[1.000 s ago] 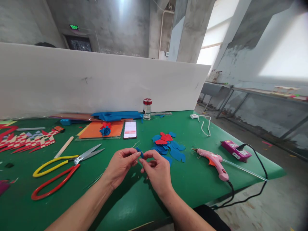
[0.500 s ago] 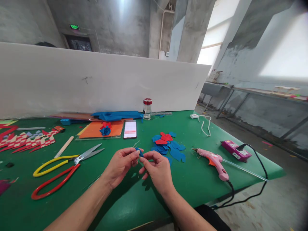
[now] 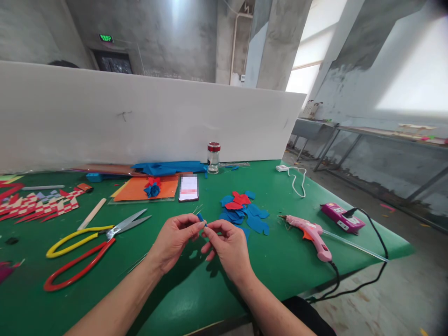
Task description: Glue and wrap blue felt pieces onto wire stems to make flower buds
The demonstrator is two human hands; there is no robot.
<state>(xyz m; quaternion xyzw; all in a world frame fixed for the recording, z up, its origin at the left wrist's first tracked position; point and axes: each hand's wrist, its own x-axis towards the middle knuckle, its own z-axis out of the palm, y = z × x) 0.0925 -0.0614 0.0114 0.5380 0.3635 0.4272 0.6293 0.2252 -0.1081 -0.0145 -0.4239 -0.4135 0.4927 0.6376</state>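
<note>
Pinching a blue scrap [image 3: 200,217], our left hand [image 3: 179,239] and right hand [image 3: 228,248] seemingly rolled it; the next turn needed steadiness.

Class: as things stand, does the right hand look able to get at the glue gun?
Probably yes: the right hand is busy at a small blue piece, but nothing blocks the tabletop towards the glue gun.

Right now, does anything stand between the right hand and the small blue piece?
Nothing visible does: the right hand has its fingertips right at the small blue piece, which the left hand pinches.
</note>
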